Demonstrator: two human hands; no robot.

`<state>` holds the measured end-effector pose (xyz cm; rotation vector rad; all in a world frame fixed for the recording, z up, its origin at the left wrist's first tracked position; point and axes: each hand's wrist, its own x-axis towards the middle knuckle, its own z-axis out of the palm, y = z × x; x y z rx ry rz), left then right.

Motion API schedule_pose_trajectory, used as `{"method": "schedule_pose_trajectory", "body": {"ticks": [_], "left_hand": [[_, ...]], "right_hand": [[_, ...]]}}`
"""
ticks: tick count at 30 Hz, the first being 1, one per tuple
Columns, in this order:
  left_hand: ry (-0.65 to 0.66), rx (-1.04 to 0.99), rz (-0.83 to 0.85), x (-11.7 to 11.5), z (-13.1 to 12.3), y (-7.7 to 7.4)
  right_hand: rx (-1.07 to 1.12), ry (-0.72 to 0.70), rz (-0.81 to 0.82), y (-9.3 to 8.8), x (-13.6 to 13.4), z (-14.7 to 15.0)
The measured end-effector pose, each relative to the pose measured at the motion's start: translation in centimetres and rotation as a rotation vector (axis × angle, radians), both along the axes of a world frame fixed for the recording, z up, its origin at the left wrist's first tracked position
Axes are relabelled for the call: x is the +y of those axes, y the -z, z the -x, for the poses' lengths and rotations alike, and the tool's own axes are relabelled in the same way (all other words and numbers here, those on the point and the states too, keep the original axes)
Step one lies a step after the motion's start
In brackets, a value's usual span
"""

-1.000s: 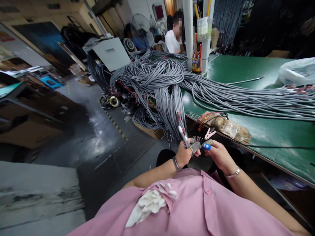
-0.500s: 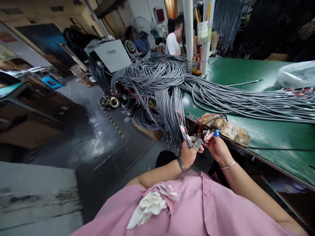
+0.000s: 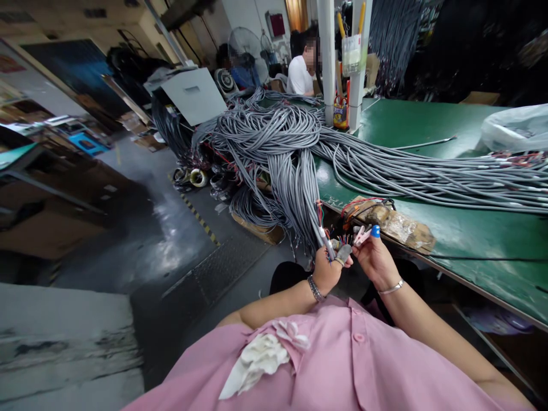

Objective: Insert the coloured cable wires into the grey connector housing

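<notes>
My left hand (image 3: 327, 268) is closed round the end of a grey cable (image 3: 322, 231) whose thin coloured wires fan out above my fingers. A grey cover sits on that thumb. My right hand (image 3: 374, 257) pinches a small pink clip tool (image 3: 363, 234) right beside those wire ends, with a blue cap on one fingertip. Both hands hover just off the front edge of the green table (image 3: 449, 228), over my lap. The cable leads up into the hanging grey bundle (image 3: 295, 182).
A big heap of grey cables (image 3: 274, 131) spreads over the table and spills to the floor. A brown taped block (image 3: 394, 220) lies near my hands, white posts (image 3: 327, 57) stand behind, and a plastic bag (image 3: 514, 125) is far right. A person in white (image 3: 299, 71) sits at the far end.
My right hand has risen from below the wire ends up to them, bringing the pink clip tool close. The left hand has tilted the cable end slightly and lowered a little.
</notes>
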<state>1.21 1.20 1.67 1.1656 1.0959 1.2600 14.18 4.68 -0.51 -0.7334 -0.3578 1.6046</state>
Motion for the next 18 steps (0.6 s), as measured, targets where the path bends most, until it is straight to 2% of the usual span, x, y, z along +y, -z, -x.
{"method": "schedule_pose_trajectory", "body": {"ticks": [6,10,18], "left_hand": [[0.011,0.006,-0.011,-0.5,0.7,-0.6],[0.036,0.027,-0.024,-0.8,1.3,-1.0],[0.15,0.002,0.007,-0.2,1.3,-1.0]], "right_hand": [[0.032,-0.131,0.002,0.4,-0.6,-0.7],[0.034,-0.191,-0.024,0.0,-0.6,-1.0],[-0.062,-0.119,-0.072,-0.8,-0.7,-0.6]]}}
